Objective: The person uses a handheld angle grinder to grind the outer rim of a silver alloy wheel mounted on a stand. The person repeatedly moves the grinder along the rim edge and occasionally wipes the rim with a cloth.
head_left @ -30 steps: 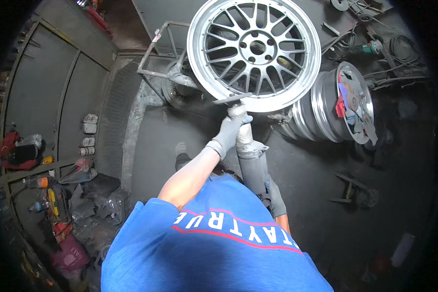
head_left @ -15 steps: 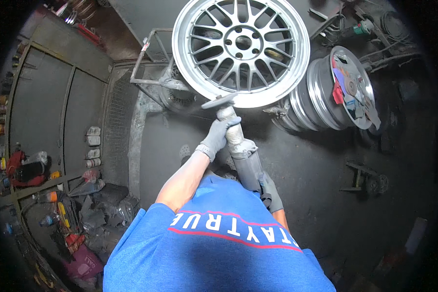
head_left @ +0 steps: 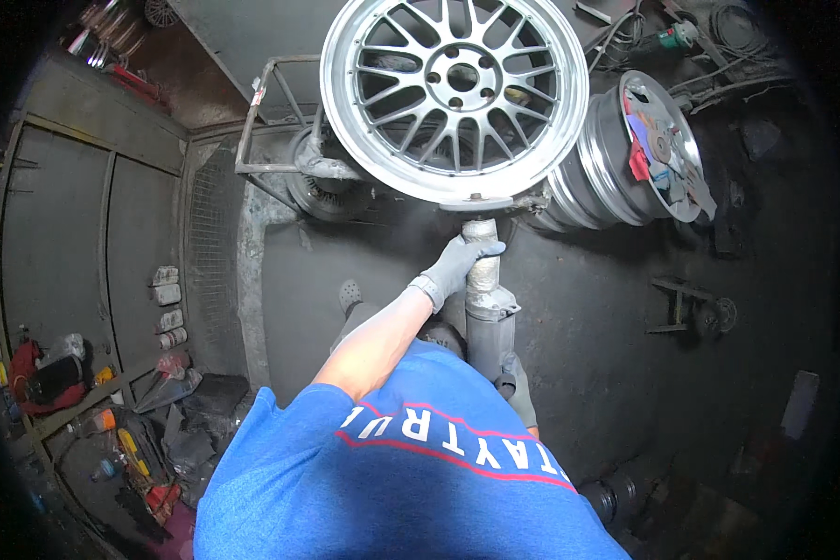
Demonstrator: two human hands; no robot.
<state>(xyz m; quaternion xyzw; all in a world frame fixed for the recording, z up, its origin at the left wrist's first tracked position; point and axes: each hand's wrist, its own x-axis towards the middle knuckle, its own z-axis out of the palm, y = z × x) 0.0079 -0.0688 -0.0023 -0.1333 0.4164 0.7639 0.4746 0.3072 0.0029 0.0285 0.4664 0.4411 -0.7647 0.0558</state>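
Head view, looking down on a workshop floor [head_left: 607, 317].

Wheels, two counted in clear sight. One alloy wheel [head_left: 453, 93], silver, round, many thin spokes in a mesh pattern with a ring of bolt holes about the hub, standing face-on at the top of the frame on a grey metal stand [head_left: 280, 121] of bent tube. A second wheel [head_left: 625, 154] leans just beside it on its right, rim polished and ribbed, with small red, blue and grey scraps lying on its face. Behind the stand a darker round part shows; its kind cannot be told.

Power tool, one: an angle grinder [head_left: 483, 299], long grey body, dusty and scuffed, disc end up. The disc meets the lower edge of the alloy wheel's rim.

Hands, two, both in grey knit gloves. The left hand [head_left: 459, 263] is wrapped about the neck of the grinder just below the disc, fingers closed round it. The right hand [head_left: 518, 392] grips the rear of the body low down, partly hidden behind the blue shirt [head_left: 392, 485]; its fingers look closed on the tool.

Floor: dark, matt, dust-coated, open to the right of the grinder save for one small metal bracket [head_left: 681, 303]. A grey sandal [head_left: 350, 296] shows beside the left forearm.

Left edge: grey panelled doors [head_left: 65, 243], and below them a clutter of bottles, rags and small tools [head_left: 112, 420], too small to count.
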